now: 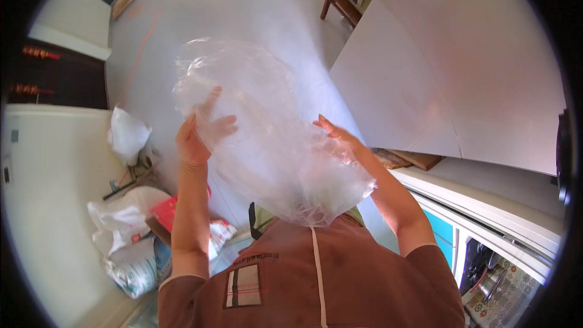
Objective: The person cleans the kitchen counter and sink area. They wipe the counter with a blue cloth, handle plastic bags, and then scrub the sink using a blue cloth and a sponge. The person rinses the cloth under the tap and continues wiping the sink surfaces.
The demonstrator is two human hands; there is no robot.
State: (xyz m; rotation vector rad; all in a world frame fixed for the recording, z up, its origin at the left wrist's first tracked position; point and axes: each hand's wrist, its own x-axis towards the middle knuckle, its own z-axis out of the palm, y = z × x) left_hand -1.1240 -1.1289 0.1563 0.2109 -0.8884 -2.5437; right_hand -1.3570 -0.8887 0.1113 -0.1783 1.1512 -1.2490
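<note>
A large, crumpled clear plastic bag (255, 132) spreads before my chest, between both hands. My left hand (202, 130) is at the bag's left edge, its thumb side pinching the film, with some fingers seen through the plastic. On the other side, my right hand (339, 134) lies against the bag's right part; its fingertips stick out past the edge and the rest is partly behind the film, so its hold is hard to make out. Nothing can be clearly seen inside the bag. Its lower end hangs over my brown shirt (291, 278).
White plastic bags (125, 214) and a red box (165, 213) lie on the floor at the left, by a white door or panel (50, 168). A large pale panel (437, 73) fills the right. A wooden stool (339, 4) stands beyond; an open cabinet (496, 278) holds pots at lower right.
</note>
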